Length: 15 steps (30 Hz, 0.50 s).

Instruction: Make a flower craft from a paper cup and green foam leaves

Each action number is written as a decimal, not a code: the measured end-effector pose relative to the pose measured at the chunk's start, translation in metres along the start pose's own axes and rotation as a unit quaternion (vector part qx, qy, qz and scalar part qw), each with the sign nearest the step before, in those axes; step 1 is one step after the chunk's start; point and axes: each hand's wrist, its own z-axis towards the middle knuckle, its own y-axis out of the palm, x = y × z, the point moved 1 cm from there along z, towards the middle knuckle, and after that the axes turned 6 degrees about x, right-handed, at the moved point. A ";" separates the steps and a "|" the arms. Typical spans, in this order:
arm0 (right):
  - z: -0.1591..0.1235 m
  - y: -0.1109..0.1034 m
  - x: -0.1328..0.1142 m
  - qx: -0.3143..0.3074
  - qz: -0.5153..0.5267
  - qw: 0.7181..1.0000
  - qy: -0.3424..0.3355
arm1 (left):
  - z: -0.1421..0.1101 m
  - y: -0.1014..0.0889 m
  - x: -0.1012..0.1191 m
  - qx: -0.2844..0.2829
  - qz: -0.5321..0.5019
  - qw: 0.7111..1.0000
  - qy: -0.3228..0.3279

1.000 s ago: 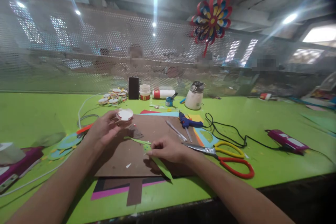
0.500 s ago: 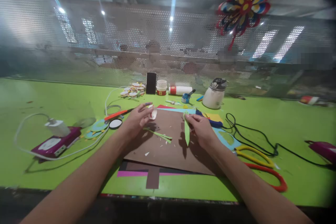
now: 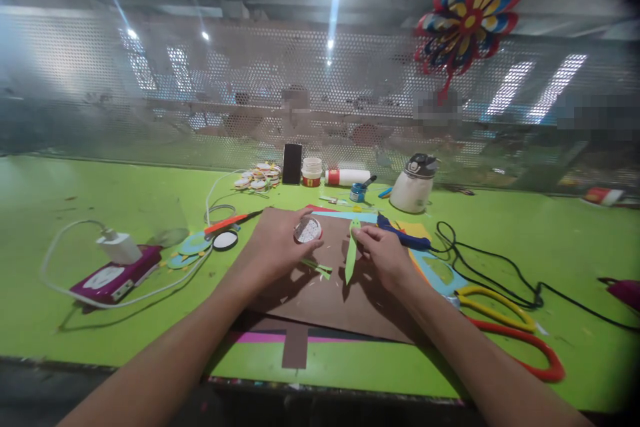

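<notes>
Between the thumb and fingers of my left hand (image 3: pixel 280 241) is a small round piece (image 3: pixel 308 231), with a speckled white face and a reddish rim. My right hand (image 3: pixel 384 250) pinches a light-green paper strip (image 3: pixel 351 257) near its rounded top; its pointed end hangs down. Both hands are over a brown sheet (image 3: pixel 320 300), apart from each other. On that sheet, narrow green paper strips (image 3: pixel 319 269) lie between the hands, along with tiny white scraps. Just beyond my right hand is a blue glue gun (image 3: pixel 405 236) with a black cord.
Scissors (image 3: pixel 520 340) with yellow and red handles lie to the right. On the left are a purple power strip (image 3: pixel 117 277), an orange-handled tool (image 3: pixel 227 223) and a round black-rimmed disc (image 3: pixel 225 240). A phone (image 3: pixel 293 164), tubs and a white-and-black bottle (image 3: pixel 413 187) stand behind.
My left hand has moved right and turned, so the round piece's speckled face now shows. The green strip in my right hand has tilted, its point swinging left.
</notes>
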 end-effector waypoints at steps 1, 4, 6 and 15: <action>0.000 0.000 0.000 0.000 0.000 1.000 0.000 | -0.001 0.002 0.003 0.005 0.060 0.998 0.024; -0.001 0.000 -0.001 -0.001 0.003 1.000 -0.001 | -0.004 0.007 0.005 -0.003 0.133 0.990 0.053; -0.003 0.000 -0.004 0.000 0.006 1.000 0.000 | -0.005 0.009 0.004 -0.018 0.133 0.989 0.060; -0.011 0.004 -0.014 -0.001 0.033 0.999 -0.003 | -0.005 0.012 0.002 -0.037 0.040 0.998 0.014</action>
